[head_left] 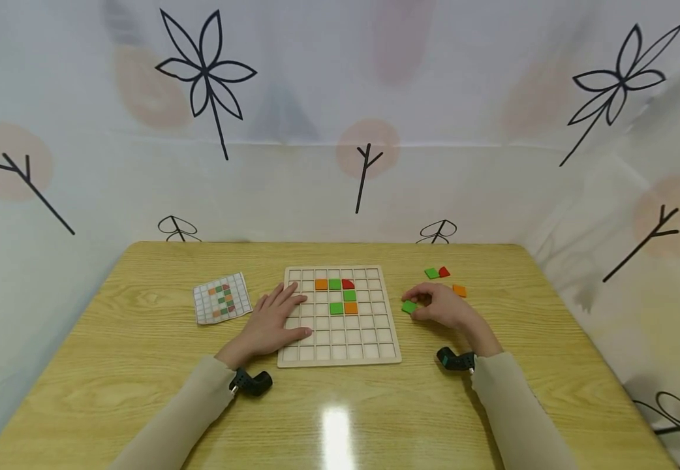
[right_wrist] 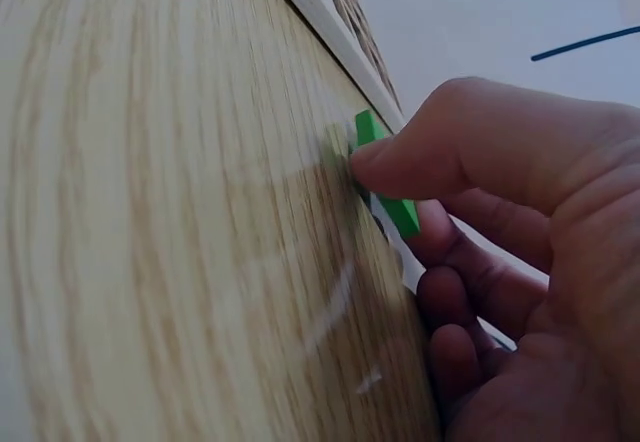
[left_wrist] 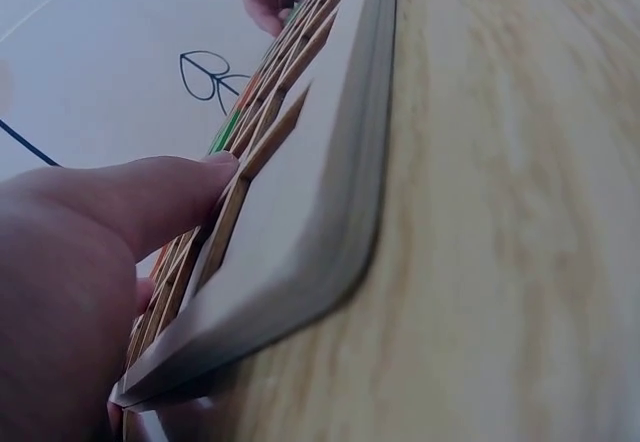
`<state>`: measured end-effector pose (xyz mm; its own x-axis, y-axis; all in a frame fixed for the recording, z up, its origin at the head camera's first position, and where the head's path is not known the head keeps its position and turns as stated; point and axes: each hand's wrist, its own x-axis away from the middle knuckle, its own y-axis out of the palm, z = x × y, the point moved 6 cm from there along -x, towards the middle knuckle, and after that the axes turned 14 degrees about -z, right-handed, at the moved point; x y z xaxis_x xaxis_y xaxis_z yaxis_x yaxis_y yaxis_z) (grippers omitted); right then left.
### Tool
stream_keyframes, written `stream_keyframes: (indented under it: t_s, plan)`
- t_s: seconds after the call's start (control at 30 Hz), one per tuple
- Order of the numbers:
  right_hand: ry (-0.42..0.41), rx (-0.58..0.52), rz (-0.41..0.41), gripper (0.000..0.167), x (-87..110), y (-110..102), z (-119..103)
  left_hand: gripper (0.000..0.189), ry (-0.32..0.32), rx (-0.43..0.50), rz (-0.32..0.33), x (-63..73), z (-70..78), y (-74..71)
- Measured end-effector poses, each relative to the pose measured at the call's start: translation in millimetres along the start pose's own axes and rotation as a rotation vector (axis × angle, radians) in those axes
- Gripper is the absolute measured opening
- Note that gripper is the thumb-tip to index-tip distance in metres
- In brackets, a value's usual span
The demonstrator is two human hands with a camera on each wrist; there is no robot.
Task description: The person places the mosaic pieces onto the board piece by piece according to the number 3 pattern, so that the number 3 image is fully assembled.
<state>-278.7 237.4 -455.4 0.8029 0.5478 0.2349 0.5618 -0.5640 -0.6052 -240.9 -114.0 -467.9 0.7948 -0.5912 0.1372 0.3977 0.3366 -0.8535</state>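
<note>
Six coloured pieces sit in cells of the wooden grid board (head_left: 340, 363): an orange square (head_left: 321, 284), a green square (head_left: 335, 284) and a red piece (head_left: 348, 284) in one row, a second green square (head_left: 348, 296) just below the red, and a third green square (head_left: 337, 308) beside a second orange square (head_left: 350, 307) in the row under that. Four more are off it. The right hand (head_left: 446, 308) pinches one, a green tile (head_left: 409, 307), between thumb and fingers near the board's right edge; whether the tile touches the counter (head_left: 140, 391) I cannot tell. Beyond that hand lie a loose green tile (head_left: 431, 273) and a loose red piece (head_left: 444, 271), side by side, and a loose orange tile (head_left: 459, 290). The left hand (head_left: 272, 326) rests on the board's left side, fingers spread wide and holding nothing.

Left of the board lies a printed card (head_left: 222, 299) with a coloured grid pattern. Its colours seem to run further down than those on the board, so I judge the upper part laid and the lower part left, though its cells are too small to count surely.
</note>
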Motion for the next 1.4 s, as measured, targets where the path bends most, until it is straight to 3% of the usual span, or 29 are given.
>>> stream_keyframes:
  t_s: [0.47, 0.77, 1.1, 1.4]
  plan:
    - [-0.005, -0.007, 0.024, 0.038, 0.2, -0.4, 2.2, 0.071, 0.005, 0.010, 0.000, 0.8, 0.4, 1.3]
    - [-0.019, 0.005, 0.044, 0.038, 3.9, 1.7, -8.3, 0.071, 0.022, 0.011, 0.009, 2.3, 2.7, -0.9]
    - [-0.119, 0.112, 0.040, 0.034, 0.5, 14.5, -34.8, 0.071, 0.027, 0.018, 0.009, 2.5, 2.9, -2.5]
    - [-0.192, 0.149, -0.025, 0.033, -9.3, 32.9, -54.5, 0.070, 0.026, 0.021, 0.010, 2.9, 3.9, -3.6]
